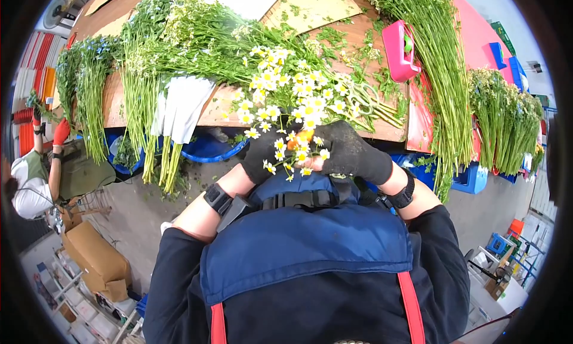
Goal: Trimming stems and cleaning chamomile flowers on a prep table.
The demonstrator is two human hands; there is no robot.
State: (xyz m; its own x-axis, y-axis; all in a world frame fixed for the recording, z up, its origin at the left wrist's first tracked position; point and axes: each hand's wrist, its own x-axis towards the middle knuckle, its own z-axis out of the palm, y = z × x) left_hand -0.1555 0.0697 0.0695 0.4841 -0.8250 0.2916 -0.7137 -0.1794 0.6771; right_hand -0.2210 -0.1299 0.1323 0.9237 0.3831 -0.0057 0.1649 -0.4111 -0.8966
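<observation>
A bunch of white daisy-like flowers with yellow centres (309, 104) spreads between my hands, at the near edge of the table. My left hand (264, 154), in a black glove, is closed around its lower part; blossoms hide most of the fingers. From the other side my right hand (353, 151) grips the same bunch, its black glove dusty and a bare fingertip showing. Something orange (301, 139) sits among the blossoms between the hands; I cannot tell what it is. Scissors (368, 100) lie beside cut stems to the right of the bunch.
Bundled green stems (134, 102) overhang the wooden table (389, 131) on the left, some in white wrapping (186, 102). A pink holder (399, 51) stands near tall stems (445, 98). A blue tub (215, 154) sits below the edge. At far left a person in red gloves (62, 131) handles stems.
</observation>
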